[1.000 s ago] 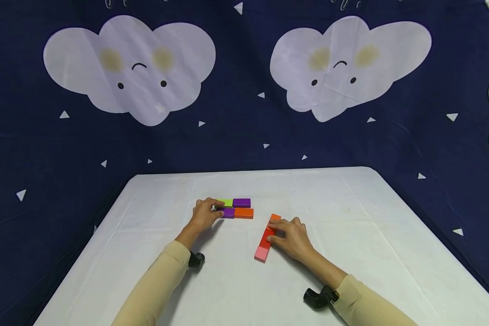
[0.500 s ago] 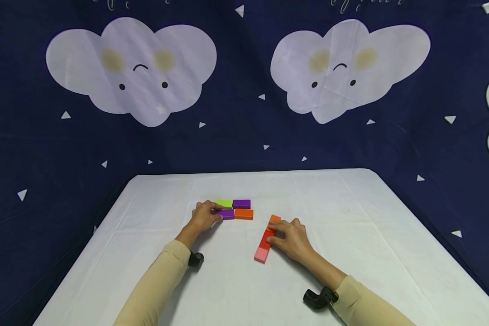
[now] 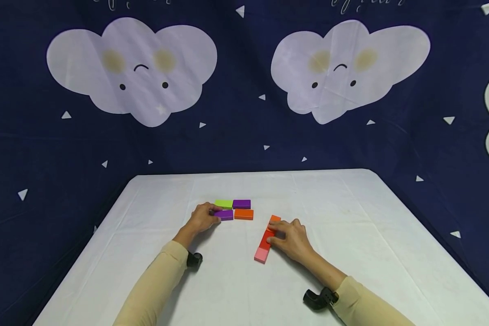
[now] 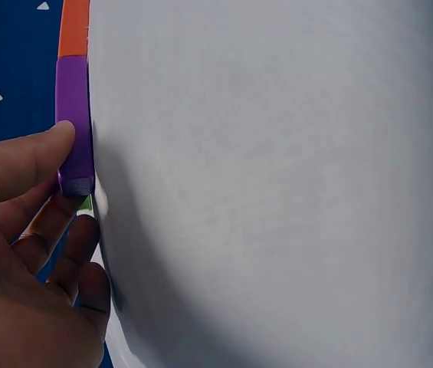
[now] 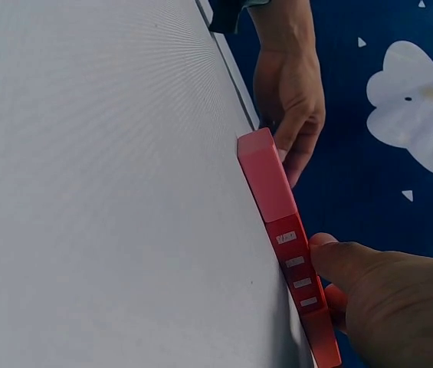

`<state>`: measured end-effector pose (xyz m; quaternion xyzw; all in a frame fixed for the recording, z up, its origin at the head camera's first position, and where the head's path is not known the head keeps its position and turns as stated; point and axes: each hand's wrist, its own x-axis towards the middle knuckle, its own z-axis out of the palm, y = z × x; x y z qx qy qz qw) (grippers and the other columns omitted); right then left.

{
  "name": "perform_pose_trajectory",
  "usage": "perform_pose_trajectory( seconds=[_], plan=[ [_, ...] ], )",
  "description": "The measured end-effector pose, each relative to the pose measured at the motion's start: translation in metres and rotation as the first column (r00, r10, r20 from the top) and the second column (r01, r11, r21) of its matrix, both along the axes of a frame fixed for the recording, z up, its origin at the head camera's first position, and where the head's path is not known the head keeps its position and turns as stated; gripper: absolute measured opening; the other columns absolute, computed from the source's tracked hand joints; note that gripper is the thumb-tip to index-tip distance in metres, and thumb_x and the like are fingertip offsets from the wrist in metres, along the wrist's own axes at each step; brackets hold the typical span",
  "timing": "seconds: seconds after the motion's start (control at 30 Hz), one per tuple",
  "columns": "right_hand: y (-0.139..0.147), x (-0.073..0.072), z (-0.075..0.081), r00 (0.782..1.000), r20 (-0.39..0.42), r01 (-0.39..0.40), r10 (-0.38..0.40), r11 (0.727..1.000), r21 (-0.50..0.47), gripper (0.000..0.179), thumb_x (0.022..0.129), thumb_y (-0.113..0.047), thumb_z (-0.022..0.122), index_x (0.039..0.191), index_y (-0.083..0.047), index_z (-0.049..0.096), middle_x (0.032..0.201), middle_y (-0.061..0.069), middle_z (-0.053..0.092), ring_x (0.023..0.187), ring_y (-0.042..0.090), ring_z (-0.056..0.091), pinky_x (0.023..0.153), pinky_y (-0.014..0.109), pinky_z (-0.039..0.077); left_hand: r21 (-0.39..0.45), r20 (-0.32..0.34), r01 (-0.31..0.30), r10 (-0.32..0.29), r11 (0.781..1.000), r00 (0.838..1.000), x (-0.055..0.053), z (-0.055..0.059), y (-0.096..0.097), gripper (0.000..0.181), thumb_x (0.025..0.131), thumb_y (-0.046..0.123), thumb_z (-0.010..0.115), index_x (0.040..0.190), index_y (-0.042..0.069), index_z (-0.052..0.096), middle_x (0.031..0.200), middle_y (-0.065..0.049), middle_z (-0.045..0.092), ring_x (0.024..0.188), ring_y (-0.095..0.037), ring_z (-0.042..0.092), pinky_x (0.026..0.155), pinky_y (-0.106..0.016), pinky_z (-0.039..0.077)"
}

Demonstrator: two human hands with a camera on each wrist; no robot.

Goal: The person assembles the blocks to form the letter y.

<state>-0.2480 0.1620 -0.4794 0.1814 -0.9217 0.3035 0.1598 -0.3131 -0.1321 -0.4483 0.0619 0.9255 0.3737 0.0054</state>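
My left hand (image 3: 201, 218) pinches the left end of the near purple block (image 3: 226, 215), thumb on its near side. This block lies left of an orange block (image 3: 243, 214), a narrow gap between them in the head view. Behind these two sit a lime-green block (image 3: 224, 203) and another purple block (image 3: 242, 204), end to end. My right hand (image 3: 293, 237) grips the red block (image 3: 266, 239), the middle one of a slanted row. A second orange block (image 3: 275, 219) is at the row's far end, a pink block (image 3: 261, 254) at its near end. Small whitish marks show on the red block's side in the right wrist view.
All the blocks lie on a white-covered table (image 3: 236, 290). Beyond its far edge hangs a dark blue cloth (image 3: 244, 149) printed with clouds. A black wrist camera (image 3: 319, 299) sits at my right wrist, another black camera (image 3: 194, 259) at my left.
My left hand has drawn the near purple block slightly left and towards me, opening a small gap beside the orange block. The green block shows more fully. My right hand stays in place.
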Motion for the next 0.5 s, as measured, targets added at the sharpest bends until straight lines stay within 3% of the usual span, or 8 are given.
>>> perform_pose_trajectory(
  seconds=[0.17,0.3,0.5],
  plan=[
    [-0.001,0.001,0.000,1.000,-0.006,0.002,-0.002,1.000,0.004,0.040,0.070,-0.031,0.080,0.107,-0.019,0.073,0.113,-0.005,0.070,0.077,0.011,0.040,0.073,0.030,0.028,0.034,0.005,-0.006,0.005,0.999,1.000,0.002,0.001,-0.006,0.033,0.079,0.005,0.070,0.111,0.006,0.068,0.112,-0.013,0.063,0.096,-0.025,0.058,0.085,-0.037,0.043],
    [-0.001,0.001,0.000,1.000,-0.017,0.001,-0.001,1.000,-0.003,0.039,0.070,-0.029,0.080,0.106,-0.018,0.073,0.112,-0.005,0.070,0.076,0.010,0.039,0.072,0.030,0.028,0.075,0.021,0.002,-0.004,0.997,1.000,0.006,0.007,-0.009,0.032,0.080,0.004,0.069,0.112,0.004,0.068,0.111,-0.015,0.061,0.091,-0.023,0.055,0.072,-0.027,0.042],
    [-0.001,0.001,0.000,1.000,-0.010,-0.005,0.004,1.000,-0.011,0.038,0.072,-0.029,0.079,0.107,-0.018,0.073,0.113,-0.004,0.070,0.076,0.010,0.039,0.072,0.030,0.028,0.103,0.042,0.029,-0.033,0.994,0.999,0.014,0.015,-0.011,0.033,0.082,0.007,0.068,0.115,0.009,0.067,0.113,-0.011,0.060,0.098,-0.024,0.051,0.073,-0.026,0.037]
  ],
)
